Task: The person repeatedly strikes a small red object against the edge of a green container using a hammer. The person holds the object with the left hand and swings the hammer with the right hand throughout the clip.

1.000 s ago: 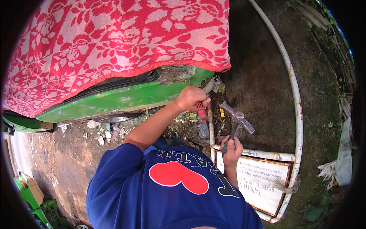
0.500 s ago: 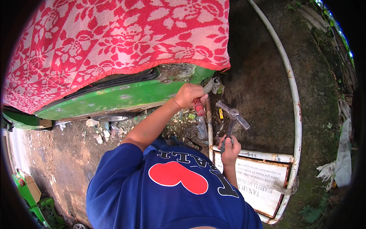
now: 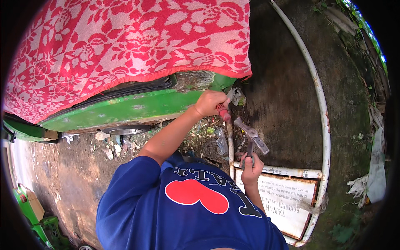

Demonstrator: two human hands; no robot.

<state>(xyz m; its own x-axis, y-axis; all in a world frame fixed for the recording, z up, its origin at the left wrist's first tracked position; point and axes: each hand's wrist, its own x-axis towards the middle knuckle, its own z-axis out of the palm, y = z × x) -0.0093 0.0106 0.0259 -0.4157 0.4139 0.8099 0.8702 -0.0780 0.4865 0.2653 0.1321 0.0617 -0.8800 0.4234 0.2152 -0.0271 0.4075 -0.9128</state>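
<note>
The red, ribbed, cylinder-handled tool [image 3: 223, 113] sits slightly above the centre of the view, toward one o'clock, its butt end pointing to about five o'clock. The person's left hand [image 3: 209, 103] has its grip curled closed around that handle; the tool's far end is hidden by the fist, so whether it touches anything cannot be told. Near the butt, at four o'clock from it, is the head of a grey metal hammer [image 3: 252, 134] with a dark handle. The right hand [image 3: 253, 167] has its grip wrapped around that handle, below the head at six o'clock.

From the left hand toward nine o'clock stretches a scuffed green car body [image 3: 137, 107], with a bare, flaking patch [image 3: 193, 80] at the hand's eleven o'clock. A red-and-pink floral cloth [image 3: 146, 46] covers the car's upper part, and a wheel [image 3: 126, 131] shows beneath its lower edge. A crumpled pale scrap [image 3: 238, 97] lies at two o'clock from the left hand; clear crumpled plastic [image 3: 221, 143] lies at six o'clock, on littered brown ground [image 3: 83, 179].

Toward three o'clock curves a rusty white pipe frame [image 3: 321, 100], with a white lettered board [image 3: 279, 200] at its lower end. The person's dark blue shirt [image 3: 141, 200], bearing a red heart, fills six o'clock.
</note>
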